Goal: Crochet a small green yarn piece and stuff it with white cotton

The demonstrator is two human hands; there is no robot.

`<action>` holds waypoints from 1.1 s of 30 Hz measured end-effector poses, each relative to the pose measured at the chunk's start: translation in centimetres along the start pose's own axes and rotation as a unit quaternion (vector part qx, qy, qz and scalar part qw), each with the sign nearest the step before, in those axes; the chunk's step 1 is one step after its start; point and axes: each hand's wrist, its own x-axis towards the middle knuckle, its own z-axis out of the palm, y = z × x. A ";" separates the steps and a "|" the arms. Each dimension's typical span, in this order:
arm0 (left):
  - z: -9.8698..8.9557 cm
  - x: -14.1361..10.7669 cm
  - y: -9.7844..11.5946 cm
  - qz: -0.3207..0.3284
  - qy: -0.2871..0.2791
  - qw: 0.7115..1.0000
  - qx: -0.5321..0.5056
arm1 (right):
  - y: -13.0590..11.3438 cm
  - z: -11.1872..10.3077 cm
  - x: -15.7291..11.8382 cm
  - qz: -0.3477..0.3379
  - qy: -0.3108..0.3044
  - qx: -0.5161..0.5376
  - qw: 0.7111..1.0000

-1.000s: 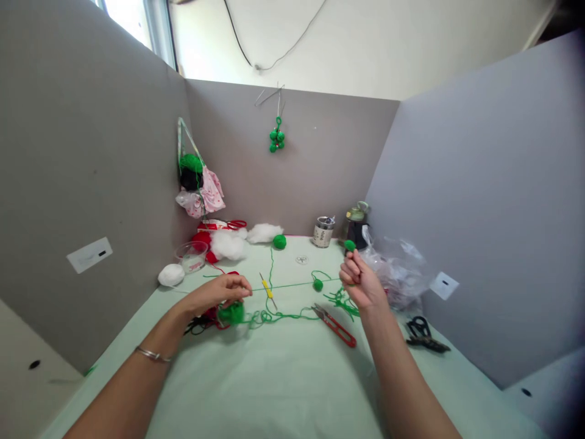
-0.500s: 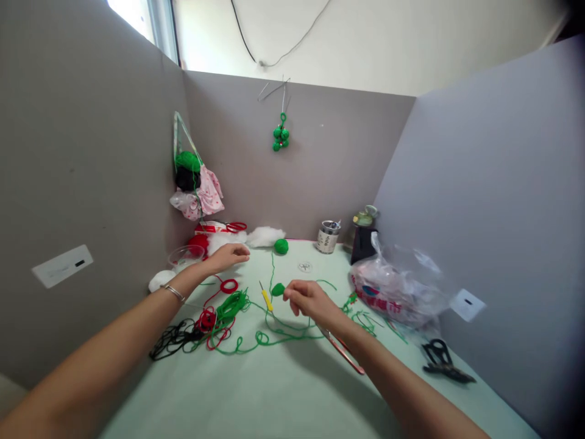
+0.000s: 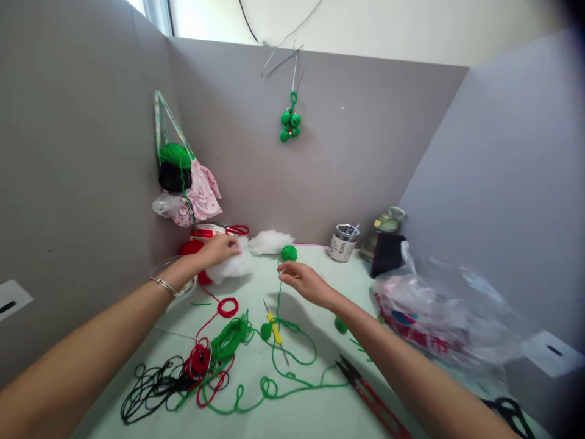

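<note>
My left hand [image 3: 222,250] is at the back left with its fingers closed on a clump of white fibre stuffing [image 3: 235,265]. My right hand [image 3: 304,283] hovers over the middle of the table, fingers apart and holding nothing, just in front of a green yarn ball [image 3: 289,253]. Below it lies a crochet hook with a yellow handle [image 3: 274,328], beside a small green crocheted piece [image 3: 265,331]. A strand of green yarn [image 3: 299,385] loops around them. Another small green ball [image 3: 340,325] sits near my right forearm.
Red-handled thread snips [image 3: 372,393] lie at front right; black scissors [image 3: 509,411] are farther right. Tangled black cord [image 3: 153,387] and a green yarn bundle [image 3: 228,335] are at left. A plastic bag [image 3: 439,311] and a tin [image 3: 343,244] stand right. Green ornaments [image 3: 290,125] hang behind.
My left hand has closed on the stuffing, which now spreads farther forward. My right hand has moved back, away from the small green piece, with fingers opened. The camera view has shifted.
</note>
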 end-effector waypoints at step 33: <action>3.5 2.7 1.7 0.072 -0.056 0.982 -0.168 | -0.7 -1.0 10.1 -0.039 0.018 0.097 0.994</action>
